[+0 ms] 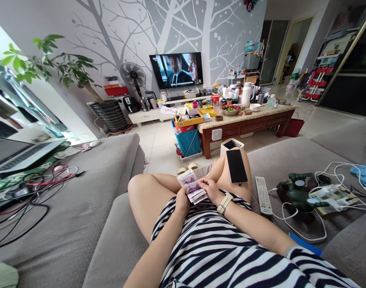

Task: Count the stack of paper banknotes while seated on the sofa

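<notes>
A stack of purple-and-white banknotes [192, 187] lies between my two hands, low over my lap. My left hand [182, 201] is closed on the near left side of the stack, its thumb along the edge. From the right, my right hand [211, 190] pinches the notes at their upper right edge; a pale watch [225, 203] is on that wrist. Some notes fan out beyond the fingers, and the fingers underneath are hidden. Just past my right hand, a phone [236, 166] with a dark screen rests on my right thigh.
On the grey sofa at right lie a remote control [263, 195], a dark green figure [297, 192] and a power strip [333, 199] with white cables. Tangled cables [30, 196] and a laptop [18, 156] are at left. Ahead stands a crowded coffee table [249, 124] beside a blue bin [186, 142].
</notes>
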`<state>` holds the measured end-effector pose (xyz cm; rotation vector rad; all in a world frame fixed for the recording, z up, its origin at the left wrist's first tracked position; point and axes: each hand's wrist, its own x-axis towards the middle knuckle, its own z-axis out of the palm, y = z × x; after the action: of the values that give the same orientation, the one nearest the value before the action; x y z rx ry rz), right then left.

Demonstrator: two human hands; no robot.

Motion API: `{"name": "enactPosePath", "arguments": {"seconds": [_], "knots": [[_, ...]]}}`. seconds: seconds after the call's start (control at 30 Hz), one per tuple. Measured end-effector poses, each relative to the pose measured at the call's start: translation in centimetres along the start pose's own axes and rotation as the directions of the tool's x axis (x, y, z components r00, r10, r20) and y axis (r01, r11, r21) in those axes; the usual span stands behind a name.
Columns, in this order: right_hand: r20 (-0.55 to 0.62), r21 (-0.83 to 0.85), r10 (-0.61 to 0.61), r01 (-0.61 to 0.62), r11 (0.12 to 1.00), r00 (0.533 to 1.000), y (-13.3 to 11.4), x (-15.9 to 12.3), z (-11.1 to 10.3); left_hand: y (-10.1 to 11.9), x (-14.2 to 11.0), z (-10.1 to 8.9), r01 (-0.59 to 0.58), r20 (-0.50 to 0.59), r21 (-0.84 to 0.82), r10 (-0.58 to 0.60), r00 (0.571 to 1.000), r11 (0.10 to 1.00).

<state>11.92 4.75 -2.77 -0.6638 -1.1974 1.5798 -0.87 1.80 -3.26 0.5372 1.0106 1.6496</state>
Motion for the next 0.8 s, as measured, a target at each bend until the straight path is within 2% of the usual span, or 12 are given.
{"name": "enactPosePath", "arguments": {"seconds": [0.13, 0.57, 0.8], "knots": [[-0.007, -0.003, 0.002, -0.002, 1.0, 1.0, 0.02, -0.02, -0.02, -0.19, 0.21, -0.21, 0.031, 0.053, -0.035, -0.029, 0.998, 0.999], [-0.021, -0.004, -0.005, 0.005, 1.0, 1.0, -0.67, -0.1, 0.52, -0.22, 0.12, -0.08, 0.061, 0.048, -0.1, -0.056, 0.997, 0.993], [-0.058, -0.04, 0.012, -0.014, 0.999, 0.998, 0.03, 0.23, 0.42, -0.29, 0.12, -0.36, 0.048, 0.048, -0.071, -0.045, 0.998, 0.996]]}}
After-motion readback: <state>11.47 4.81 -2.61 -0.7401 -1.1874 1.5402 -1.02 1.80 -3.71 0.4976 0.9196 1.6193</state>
